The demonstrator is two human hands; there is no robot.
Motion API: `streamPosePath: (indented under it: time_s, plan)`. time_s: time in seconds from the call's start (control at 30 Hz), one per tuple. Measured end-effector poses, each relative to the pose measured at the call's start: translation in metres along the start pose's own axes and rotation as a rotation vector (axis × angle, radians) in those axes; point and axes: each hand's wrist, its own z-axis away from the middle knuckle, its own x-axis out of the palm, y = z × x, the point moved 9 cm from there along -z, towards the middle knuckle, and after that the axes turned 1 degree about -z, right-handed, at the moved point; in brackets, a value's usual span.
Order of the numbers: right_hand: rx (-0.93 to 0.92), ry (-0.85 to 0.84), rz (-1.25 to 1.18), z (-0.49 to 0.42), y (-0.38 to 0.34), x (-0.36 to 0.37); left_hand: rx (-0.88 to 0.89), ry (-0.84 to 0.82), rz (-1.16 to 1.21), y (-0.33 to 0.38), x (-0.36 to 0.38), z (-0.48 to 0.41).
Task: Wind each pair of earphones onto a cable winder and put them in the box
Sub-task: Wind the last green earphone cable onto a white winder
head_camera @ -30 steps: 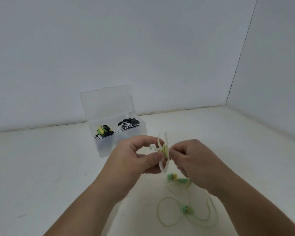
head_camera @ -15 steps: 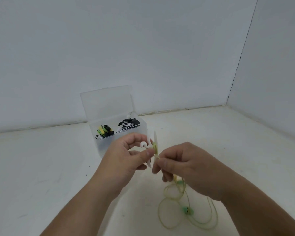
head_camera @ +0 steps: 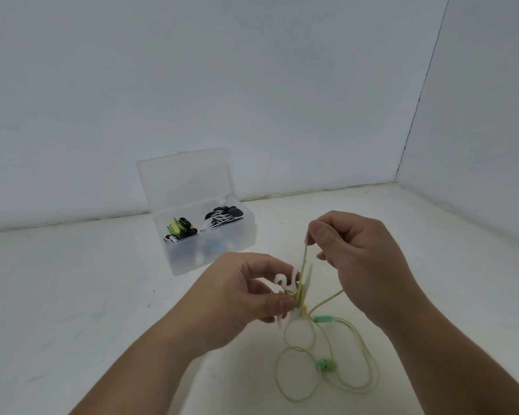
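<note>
**Head view: cable mid-wind on winder**

Left hand (head_camera: pixel 237 298) pinches the white winder (head_camera: pixel 291 283) between thumb and fingers, held edge-on above the table (head_camera: pixel 72 295). A few turns of yellow-green cable (head_camera: pixel 304 259) sit on the winder's middle. Right hand (head_camera: pixel 360 259) is up and right of the winder, thumb and forefinger closed on the cable, which runs taut from the winder up to that pinch.

Slack drops below the winder: past a green inline block (head_camera: pixel 323 319), then several loose loops lying on the table just under the right wrist. One green earbud (head_camera: pixel 325 364) lies among the loops. Second earbud: cannot tell where it is.

Box (head_camera: pixel 210 235) stands well behind the left hand, clear plastic, lid (head_camera: pixel 186 178) upright and open. Two wound sets already inside: a black-and-yellow set (head_camera: pixel 180 227) in the left compartment, a black-and-white set (head_camera: pixel 224 217) in the right. White walls behind, corner seam to the right.
</note>
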Motion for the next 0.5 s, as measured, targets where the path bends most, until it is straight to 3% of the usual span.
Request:
streamPosePath:
  time_s: [0.23,0.4,0.5]
  plan:
    - [0.140,0.085,-0.075,-0.003,0.019,0.001,0.053,-0.042,0.275,0.008,0.007,0.002]
    - [0.150,0.045,-0.004,-0.002,0.024,0.008,0.088,-0.043,0.254,0.013,0.012,0.001]
    - [0.181,-0.013,0.083,0.000,0.033,0.018,0.096,0.056,0.226,0.012,0.008,0.001]
